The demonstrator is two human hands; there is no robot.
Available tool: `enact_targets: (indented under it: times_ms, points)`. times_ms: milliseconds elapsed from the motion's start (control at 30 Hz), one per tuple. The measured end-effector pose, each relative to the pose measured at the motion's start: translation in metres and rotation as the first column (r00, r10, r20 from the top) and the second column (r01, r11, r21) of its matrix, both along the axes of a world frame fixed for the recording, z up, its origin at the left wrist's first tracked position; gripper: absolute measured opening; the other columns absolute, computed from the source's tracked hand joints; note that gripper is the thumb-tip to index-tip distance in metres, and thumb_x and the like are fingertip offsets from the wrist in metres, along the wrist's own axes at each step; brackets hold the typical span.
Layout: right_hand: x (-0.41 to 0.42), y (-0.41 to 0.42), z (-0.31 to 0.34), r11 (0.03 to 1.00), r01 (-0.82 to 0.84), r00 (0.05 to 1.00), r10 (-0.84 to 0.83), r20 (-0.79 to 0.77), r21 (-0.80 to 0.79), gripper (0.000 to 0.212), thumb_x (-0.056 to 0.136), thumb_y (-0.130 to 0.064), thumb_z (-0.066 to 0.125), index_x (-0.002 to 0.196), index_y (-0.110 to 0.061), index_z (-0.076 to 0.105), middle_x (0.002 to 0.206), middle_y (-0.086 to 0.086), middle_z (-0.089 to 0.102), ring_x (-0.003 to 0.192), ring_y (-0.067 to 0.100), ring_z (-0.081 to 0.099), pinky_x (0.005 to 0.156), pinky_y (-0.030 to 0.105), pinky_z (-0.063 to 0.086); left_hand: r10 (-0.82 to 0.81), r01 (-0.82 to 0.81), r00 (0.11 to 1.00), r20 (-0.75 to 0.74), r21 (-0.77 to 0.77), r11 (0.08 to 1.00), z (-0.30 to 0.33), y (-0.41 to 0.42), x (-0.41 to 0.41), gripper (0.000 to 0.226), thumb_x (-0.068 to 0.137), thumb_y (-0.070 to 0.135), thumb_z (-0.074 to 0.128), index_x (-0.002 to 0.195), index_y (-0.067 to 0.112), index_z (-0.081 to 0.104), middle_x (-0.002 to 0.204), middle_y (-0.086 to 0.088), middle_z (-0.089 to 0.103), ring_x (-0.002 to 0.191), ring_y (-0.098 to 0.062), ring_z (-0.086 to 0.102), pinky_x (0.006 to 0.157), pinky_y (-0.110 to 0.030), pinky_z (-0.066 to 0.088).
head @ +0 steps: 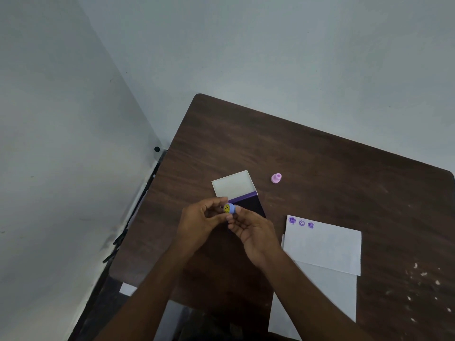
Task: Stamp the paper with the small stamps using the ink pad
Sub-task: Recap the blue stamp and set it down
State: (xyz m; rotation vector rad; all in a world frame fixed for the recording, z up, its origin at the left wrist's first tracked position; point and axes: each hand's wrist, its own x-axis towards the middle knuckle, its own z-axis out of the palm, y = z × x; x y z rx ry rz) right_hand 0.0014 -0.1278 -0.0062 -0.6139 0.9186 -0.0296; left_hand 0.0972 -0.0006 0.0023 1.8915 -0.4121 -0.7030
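A small blue stamp (229, 208) with a yellow smiley on its end is held between both hands, just above the near-left part of the open ink pad (253, 205). My left hand (202, 217) pinches it from the left, and my right hand (253, 232) holds it from the right. The pad has a dark purple ink surface, and its pale lid (232, 184) is flipped open behind it. A sheet of white paper (322, 247) lies to the right, with three purple prints (301, 222) along its top-left edge. A pink stamp (276, 178) lies apart on the table.
The dark wooden table (320, 168) stands in a corner between pale walls. A second white sheet (320, 299) lies under the first, reaching the near edge. White specks (423, 274) are scattered at the right. Black strips (118, 242) lie along the floor at left.
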Motion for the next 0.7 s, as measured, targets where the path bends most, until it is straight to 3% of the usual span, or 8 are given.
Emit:
enact_targets:
  times_ms: [200, 367, 500, 600, 700]
  points:
    - [0.0, -0.01, -0.001, 0.996, 0.085, 0.994, -0.083, -0.065, 0.03, 0.032, 0.075, -0.017, 0.077, 0.103, -0.005, 0.071, 0.101, 0.02, 0.072, 0.09, 0.028, 0.069, 0.072, 0.033, 0.057, 0.035, -0.035, 0.999, -0.042, -0.006, 0.999, -0.002, -0.006, -0.003, 0.054, 0.069, 0.013, 0.081, 0.12, 0.016, 0.063, 0.1, 0.006, 0.07, 0.091, -0.008, 0.067, 0.078, -0.013, 0.052]
    - [-0.014, -0.04, -0.008, 0.966, 0.256, 0.952, -0.259, -0.166, -0.036, 0.028, 0.074, -0.01, 0.076, 0.101, -0.006, 0.07, 0.094, 0.016, 0.073, 0.083, 0.024, 0.071, 0.067, 0.032, 0.057, 0.024, -0.02, 0.998, -0.063, 0.062, 0.998, -0.01, -0.028, -0.012, 0.043, 0.075, 0.017, 0.077, 0.117, 0.02, 0.065, 0.094, 0.008, 0.07, 0.085, -0.008, 0.065, 0.072, -0.01, 0.05]
    - [-0.018, -0.074, -0.013, 0.906, 0.196, 0.911, -0.311, -0.273, -0.376, 0.019, 0.074, -0.017, 0.077, 0.092, -0.015, 0.071, 0.082, 0.002, 0.075, 0.074, 0.016, 0.071, 0.061, 0.026, 0.056, -0.05, 0.055, 0.998, -0.038, 0.157, 0.986, -0.016, -0.062, -0.019, 0.04, 0.082, 0.028, 0.072, 0.12, 0.03, 0.061, 0.091, 0.016, 0.067, 0.082, 0.002, 0.063, 0.077, -0.02, 0.055]
    - [-0.019, -0.103, -0.02, 0.749, -0.001, 0.893, -0.298, -0.339, -0.662, 0.022, 0.072, -0.025, 0.08, 0.091, -0.02, 0.07, 0.081, -0.006, 0.073, 0.074, 0.01, 0.069, 0.063, 0.025, 0.056, -0.045, 0.04, 0.999, 0.016, 0.242, 0.969, -0.016, -0.095, -0.026, 0.042, 0.084, 0.043, 0.065, 0.125, 0.035, 0.055, 0.094, 0.024, 0.064, 0.085, 0.004, 0.058, 0.082, -0.023, 0.049]
    - [-0.016, -0.126, -0.029, 0.584, -0.165, 0.89, -0.26, -0.375, -0.795, 0.017, 0.075, -0.026, 0.077, 0.087, -0.027, 0.066, 0.083, -0.011, 0.069, 0.077, 0.006, 0.065, 0.07, 0.024, 0.054, -0.03, 0.022, 0.999, 0.028, 0.264, 0.964, -0.016, -0.122, -0.031, 0.048, 0.086, 0.041, 0.064, 0.131, 0.028, 0.053, 0.106, 0.011, 0.068, 0.1, -0.006, 0.06, 0.095, -0.035, 0.048]
